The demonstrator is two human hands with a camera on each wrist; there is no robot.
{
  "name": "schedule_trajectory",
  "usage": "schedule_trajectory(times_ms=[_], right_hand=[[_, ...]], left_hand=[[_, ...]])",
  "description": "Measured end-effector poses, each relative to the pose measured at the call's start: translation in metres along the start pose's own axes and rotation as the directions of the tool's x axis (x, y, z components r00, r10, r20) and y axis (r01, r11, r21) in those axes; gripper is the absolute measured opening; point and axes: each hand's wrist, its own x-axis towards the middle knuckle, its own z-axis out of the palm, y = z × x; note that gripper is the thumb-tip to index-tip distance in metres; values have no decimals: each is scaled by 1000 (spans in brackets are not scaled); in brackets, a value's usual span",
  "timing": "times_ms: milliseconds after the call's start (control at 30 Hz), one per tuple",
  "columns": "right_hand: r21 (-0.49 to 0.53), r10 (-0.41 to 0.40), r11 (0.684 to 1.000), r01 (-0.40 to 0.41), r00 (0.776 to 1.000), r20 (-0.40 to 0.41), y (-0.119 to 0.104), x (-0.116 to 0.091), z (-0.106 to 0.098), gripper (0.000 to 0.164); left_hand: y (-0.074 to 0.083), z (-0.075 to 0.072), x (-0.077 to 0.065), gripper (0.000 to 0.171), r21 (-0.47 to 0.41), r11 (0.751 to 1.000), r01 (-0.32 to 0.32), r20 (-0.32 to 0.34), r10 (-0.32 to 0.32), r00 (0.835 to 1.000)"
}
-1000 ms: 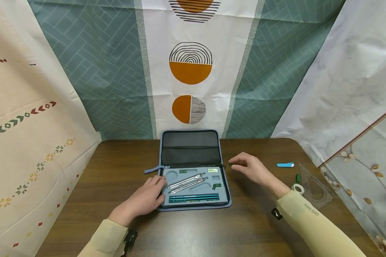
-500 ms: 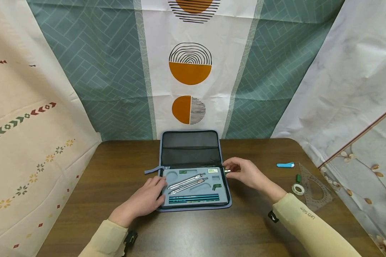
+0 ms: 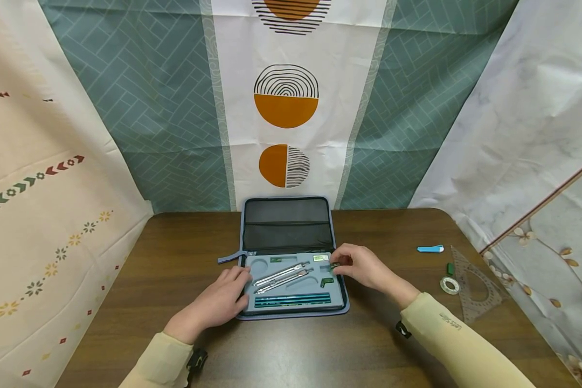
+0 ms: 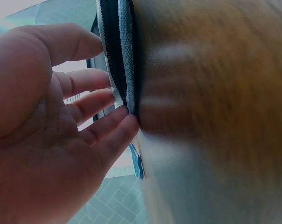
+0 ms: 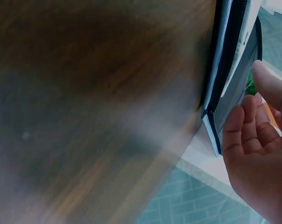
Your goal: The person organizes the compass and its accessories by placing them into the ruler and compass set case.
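A blue-edged zip case [image 3: 287, 209] lies unfolded on the table, its grey tray [image 3: 337, 300] toward me. Two silver compasses [image 3: 281, 277], dark teal pencils [image 3: 292, 299], a white-and-green eraser [image 3: 321, 258] and a green angled piece [image 3: 326, 282] lie in the tray. My left hand [image 3: 221, 296] rests on the case's left edge, its fingers [image 4: 113, 135] lightly touching the zip rim. Over the tray's right side, my right hand [image 3: 364, 267] pinches a small green piece [image 5: 251, 84] between thumb and fingers. The fingers hide most of it.
To the right lie a light-blue cutter [image 3: 430, 249], a small green block [image 3: 450, 269], a white ring-shaped item [image 3: 449, 285] and a clear set square [image 3: 470, 280]. A blue zip strap [image 3: 230, 257] sticks out left. Patterned cloth [image 3: 287, 129] hangs behind the table.
My right hand has moved left from beside the case to over the tray's right side, carrying the small green piece. My left hand has stayed put.
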Motion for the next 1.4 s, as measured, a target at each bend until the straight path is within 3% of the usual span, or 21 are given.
schedule_trajectory(times_ms=[633,933,1233,1400], right_hand=[[-222,-48,973,55,998,36,-11,10,15,19],[-235,-130,963,136,991,42,-12,10,14,20],[-260,-137,954,147,989,57,-14,10,14,15],[-272,-122,953,133,991,57,-13,10,16,15]], left_hand=[[0,1,0,36,20,1000,-13,-12,13,1000],[3,-2,-1,35,35,998,-53,-36,54,998],[-6,7,1,36,35,996,-88,-83,91,992],[1,1,0,36,30,998,-60,-47,61,997]])
